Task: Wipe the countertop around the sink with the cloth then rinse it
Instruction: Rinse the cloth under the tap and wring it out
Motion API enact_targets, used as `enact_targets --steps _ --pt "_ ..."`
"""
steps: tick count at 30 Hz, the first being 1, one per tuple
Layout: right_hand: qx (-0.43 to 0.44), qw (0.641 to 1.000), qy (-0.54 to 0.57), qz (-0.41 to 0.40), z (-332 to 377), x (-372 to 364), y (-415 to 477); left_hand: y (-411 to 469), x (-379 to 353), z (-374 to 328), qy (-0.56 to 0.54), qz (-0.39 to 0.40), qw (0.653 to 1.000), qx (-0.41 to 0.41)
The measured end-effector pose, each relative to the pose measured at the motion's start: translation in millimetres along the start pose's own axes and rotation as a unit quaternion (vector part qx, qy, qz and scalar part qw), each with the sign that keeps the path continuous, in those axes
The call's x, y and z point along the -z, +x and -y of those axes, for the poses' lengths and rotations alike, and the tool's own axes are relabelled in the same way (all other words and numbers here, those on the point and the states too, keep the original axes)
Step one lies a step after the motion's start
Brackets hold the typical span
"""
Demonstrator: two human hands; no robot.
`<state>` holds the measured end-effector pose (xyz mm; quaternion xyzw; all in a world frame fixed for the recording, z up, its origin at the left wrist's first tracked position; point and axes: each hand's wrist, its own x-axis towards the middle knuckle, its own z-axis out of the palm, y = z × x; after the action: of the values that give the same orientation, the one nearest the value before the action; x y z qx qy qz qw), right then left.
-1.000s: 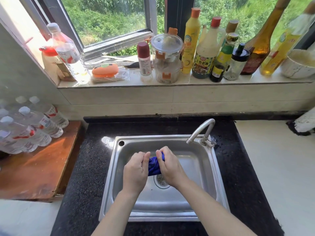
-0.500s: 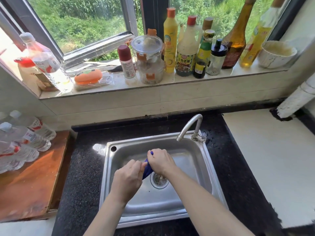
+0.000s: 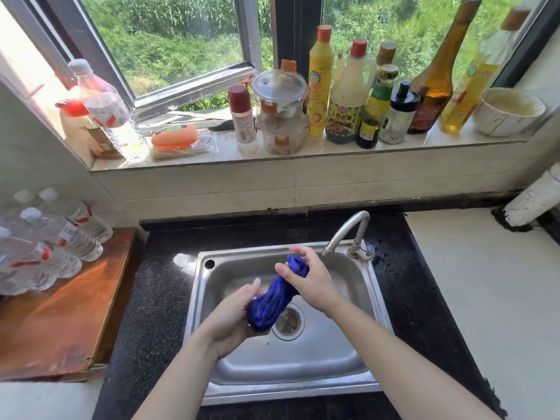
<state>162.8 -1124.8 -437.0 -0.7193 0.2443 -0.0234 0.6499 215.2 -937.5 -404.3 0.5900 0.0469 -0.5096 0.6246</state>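
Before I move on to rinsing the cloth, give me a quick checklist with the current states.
1. Dark blue twisted cloth gripped by left hand and right hand: ok.
2. Cloth held over the stainless steel sink basin: ok.
3. Water running from the curved metal faucet: not ok, no stream visible.
4. Round drain strainer uncovered: ok.
5. Black speckled countertop fully wiped: cannot tell.

The black speckled counter [image 3: 157, 298] has a steel sink [image 3: 303, 389] set into its middle, with the faucet [image 3: 348, 228] at the sink's 1 o'clock (water drops bead beside it). At 9 o'clock a wooden board [image 3: 60, 328] carries water bottles [image 3: 54, 247]. At 12 o'clock the windowsill [image 3: 303, 159] bears sauce bottles [image 3: 345, 95], jars [image 3: 281, 116] and a bowl [image 3: 509, 112].
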Motion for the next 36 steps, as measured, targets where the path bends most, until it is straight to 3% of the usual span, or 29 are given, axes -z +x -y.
enact_targets --steps 4,8,14,16,18,20,23,30,33,36 --pt "-0.054 0.982 0.180 0.007 -1.9 2.1 -1.6 6.6 -5.6 2.4 0.004 0.043 0.999 0.011" --pt "-0.081 0.970 0.229 0.012 -5.3 0.2 -5.1 6.5 -14.0 -0.4 0.044 0.093 0.993 0.048" --pt "-0.111 0.932 0.344 -0.020 5.4 -9.2 -11.2 4.9 -20.1 4.6 0.081 0.100 0.990 0.050" --pt "-0.093 0.938 0.330 -0.044 8.0 -12.3 -10.9 3.2 -20.3 5.0 0.127 0.084 0.988 0.021" --pt "-0.068 0.970 0.220 -0.073 6.0 -12.8 -9.3 3.5 -20.4 5.4 0.202 0.033 0.979 -0.013" --pt "-0.047 0.993 0.039 -0.100 0.6 -12.3 -5.5 7.1 -20.0 9.9 0.357 -0.022 0.931 -0.070" --pt "-0.048 0.985 -0.133 -0.102 -2.2 -12.5 4.5 14.1 -16.4 24.6 0.561 -0.076 0.804 -0.181" --pt "-0.145 0.959 -0.241 -0.042 -6.4 -18.9 8.3 18.9 -2.5 52.4 0.692 -0.111 0.625 -0.344" --pt "-0.159 0.956 -0.245 -0.031 -6.9 -24.2 7.8 18.8 5.2 58.0 0.723 -0.127 0.570 -0.369" --pt "-0.160 0.955 -0.250 -0.026 -4.4 -29.0 10.5 17.8 9.2 58.1 0.716 -0.142 0.567 -0.382"
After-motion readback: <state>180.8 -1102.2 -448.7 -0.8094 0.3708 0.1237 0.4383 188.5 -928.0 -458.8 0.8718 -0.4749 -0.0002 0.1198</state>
